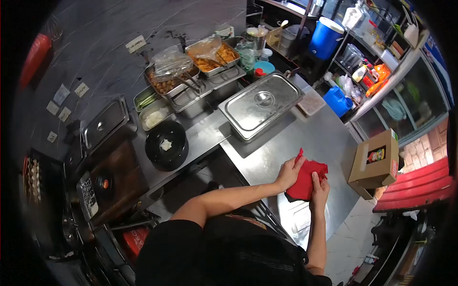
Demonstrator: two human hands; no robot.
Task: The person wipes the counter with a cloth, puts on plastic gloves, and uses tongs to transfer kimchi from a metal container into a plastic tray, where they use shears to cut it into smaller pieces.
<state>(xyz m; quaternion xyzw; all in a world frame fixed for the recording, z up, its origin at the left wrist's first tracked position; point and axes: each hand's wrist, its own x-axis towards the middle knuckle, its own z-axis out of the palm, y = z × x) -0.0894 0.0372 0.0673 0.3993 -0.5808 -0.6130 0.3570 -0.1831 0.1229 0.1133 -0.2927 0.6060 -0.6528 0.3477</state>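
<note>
Both hands hold a red cloth (307, 180) with a dark lower edge, over the steel table (334, 138). My left hand (289, 173) pinches its upper left side, where a small corner sticks up. On the right side, my right hand (320, 190) grips it with the thumb lying on top. The cloth looks bunched or folded, and I cannot make out its full shape. Beyond the hands stands a large steel pan with a lid (263, 102).
A black bowl (166, 151) with something white inside stands left, near food trays (171, 78) partly covered in plastic. A brown griddle (121, 178) lies farther left. To the right is a cardboard box (374, 164). Behind are a blue cooler (326, 40) and a blue jug (338, 101).
</note>
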